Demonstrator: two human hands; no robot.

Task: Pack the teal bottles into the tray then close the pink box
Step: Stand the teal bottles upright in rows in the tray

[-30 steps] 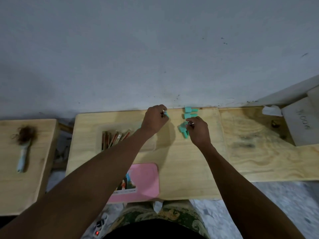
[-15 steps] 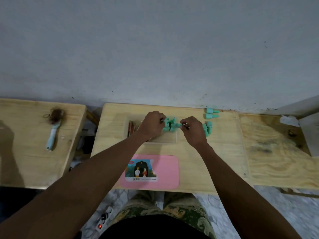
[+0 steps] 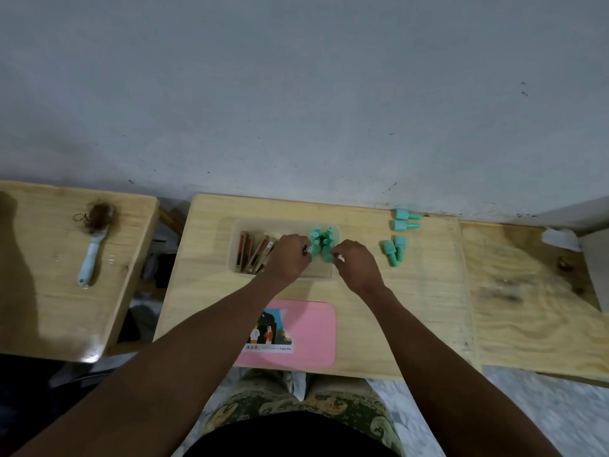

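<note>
— What's around you?

— A grey wall [image 3: 296,94] behind a pale wooden desk [image 3: 412,308]. My left hand [image 3: 290,258] and right hand [image 3: 356,268] are both over the clear tray [image 3: 237,245].

— Holding anything?

— Both are curled, fingertips pinching at the cluster of teal bottles [image 3: 321,240] standing between them in the tray's right end. Which bottle each grips, I cannot tell.

— What else is in the tray?

— Brown-red sticks [image 3: 253,252], just left of my left hand.

— And the rest?

— Two loose bottles [image 3: 393,250] lie right of my right hand, two more [image 3: 405,220] beyond them by the wall. The pink box lid [image 3: 306,334] lies flat under my forearms, near the desk's front edge.

— Further left?

— A brush [image 3: 94,245] on a separate desk.
</note>
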